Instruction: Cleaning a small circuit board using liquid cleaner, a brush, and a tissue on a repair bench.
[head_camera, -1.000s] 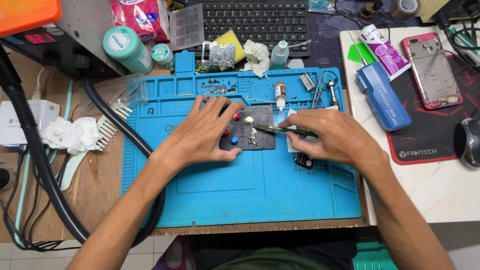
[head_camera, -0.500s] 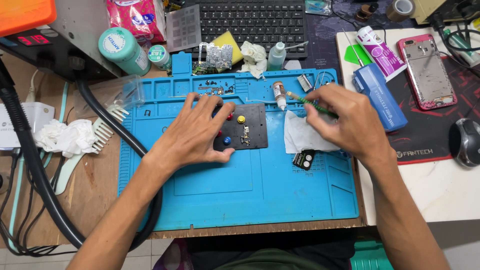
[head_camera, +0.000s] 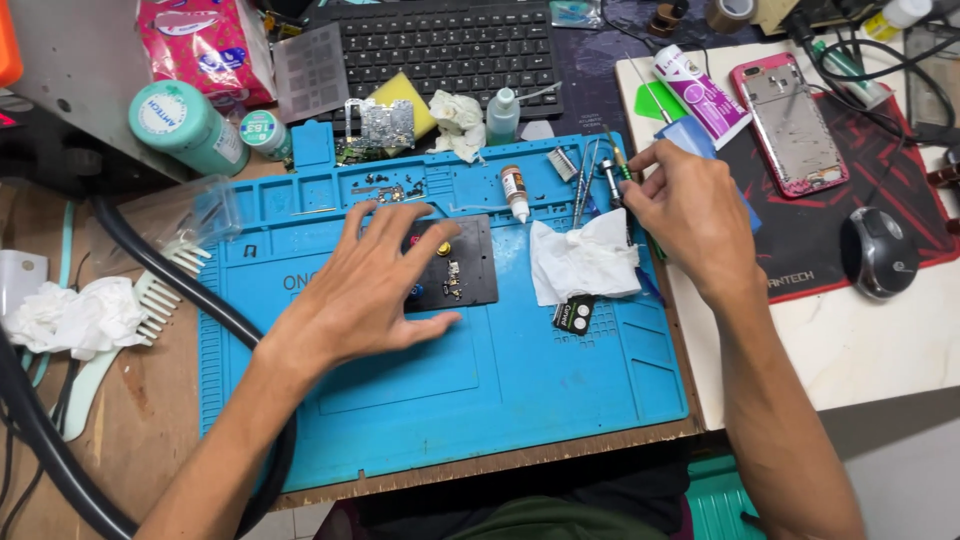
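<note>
My left hand (head_camera: 375, 285) lies flat with fingers spread on a black holder plate (head_camera: 470, 270) that carries a small circuit board, in the middle of the blue work mat (head_camera: 500, 400). My right hand (head_camera: 690, 215) is at the mat's upper right corner, fingers pinched on a thin green-handled tool (head_camera: 622, 165) among tweezers (head_camera: 585, 185) lying in the mat's tray. A crumpled white tissue (head_camera: 580, 260) lies just left of the right hand, with a small black camera module (head_camera: 573, 318) below it. A small brown-capped bottle (head_camera: 514, 192) lies nearby.
A black keyboard (head_camera: 450, 40) sits behind the mat. A pink phone frame (head_camera: 790, 125), a tube (head_camera: 700, 90) and a mouse (head_camera: 878, 252) rest on the red-black pad at right. Green jars (head_camera: 185, 125), a black hose (head_camera: 150, 270) and a white brush (head_camera: 150, 300) are left.
My right hand has moved from the plate up and to the right, carrying the green-handled tool to the mat's upper right tray. The left hand has stayed on the plate.
</note>
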